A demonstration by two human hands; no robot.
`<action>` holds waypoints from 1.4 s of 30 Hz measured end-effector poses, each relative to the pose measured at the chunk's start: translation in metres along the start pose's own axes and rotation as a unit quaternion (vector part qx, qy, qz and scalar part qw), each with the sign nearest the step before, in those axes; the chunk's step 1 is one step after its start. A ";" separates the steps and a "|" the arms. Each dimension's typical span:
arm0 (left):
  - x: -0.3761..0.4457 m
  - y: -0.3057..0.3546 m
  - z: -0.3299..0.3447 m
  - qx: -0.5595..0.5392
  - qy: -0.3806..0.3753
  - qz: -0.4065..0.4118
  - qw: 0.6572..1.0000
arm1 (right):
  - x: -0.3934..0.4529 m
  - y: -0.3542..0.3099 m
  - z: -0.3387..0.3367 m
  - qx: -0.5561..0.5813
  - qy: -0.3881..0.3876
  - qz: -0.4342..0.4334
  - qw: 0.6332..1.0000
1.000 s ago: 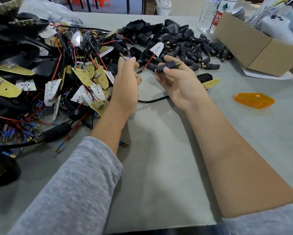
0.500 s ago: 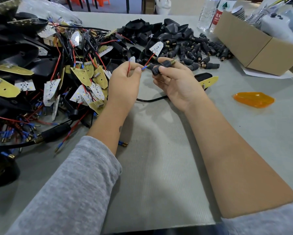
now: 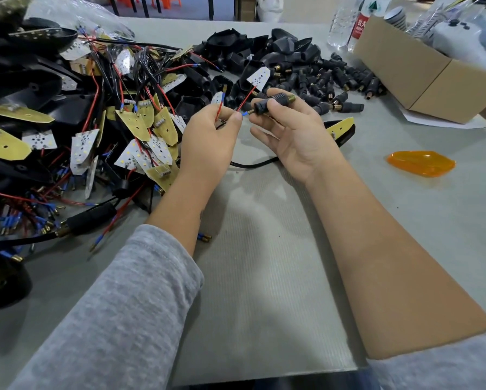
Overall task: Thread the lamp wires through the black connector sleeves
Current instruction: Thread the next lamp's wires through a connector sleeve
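Red wire point(image 3: 243, 100) tip at sleeve mouth, not yet threaded
Left hand point(image 3: 208, 142) fingers pinching wires; right hand point(image 3: 289, 130) gripping black connector sleeve point(image 3: 274, 101); big piles left unthreaded

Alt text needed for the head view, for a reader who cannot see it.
The left hand pinches red wires and aims a blue-tipped end at a black connector sleeve gripped by the right hand. Piles of lamp boards and loose sleeves lie behind.

Single head view, close above table point(image 3: 264, 305) (wide-angle), facing forward-down.
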State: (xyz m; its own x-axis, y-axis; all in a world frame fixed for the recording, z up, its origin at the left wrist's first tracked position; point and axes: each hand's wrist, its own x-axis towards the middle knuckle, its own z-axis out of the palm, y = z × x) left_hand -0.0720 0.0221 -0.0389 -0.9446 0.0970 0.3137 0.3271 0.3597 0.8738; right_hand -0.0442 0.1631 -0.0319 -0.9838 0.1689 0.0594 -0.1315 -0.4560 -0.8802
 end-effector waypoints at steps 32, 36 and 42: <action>-0.003 0.011 0.004 -0.155 0.000 -0.103 0.983 | -0.005 0.001 0.008 -0.109 -0.015 -0.010 0.994; 0.000 0.008 0.004 -0.125 0.006 -0.095 0.988 | -0.006 0.000 0.009 -0.106 -0.012 0.001 0.994; -0.002 0.005 0.000 -0.145 0.011 -0.043 0.988 | -0.006 0.001 0.009 -0.118 -0.012 -0.007 0.993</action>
State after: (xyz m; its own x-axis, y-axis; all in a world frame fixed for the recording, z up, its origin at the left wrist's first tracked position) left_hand -0.0681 0.0235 -0.0351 -0.9693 0.0565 0.2392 0.2434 0.0833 0.9664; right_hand -0.0394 0.1543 -0.0290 -0.9850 0.1521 0.0815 -0.1163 -0.2357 -0.9649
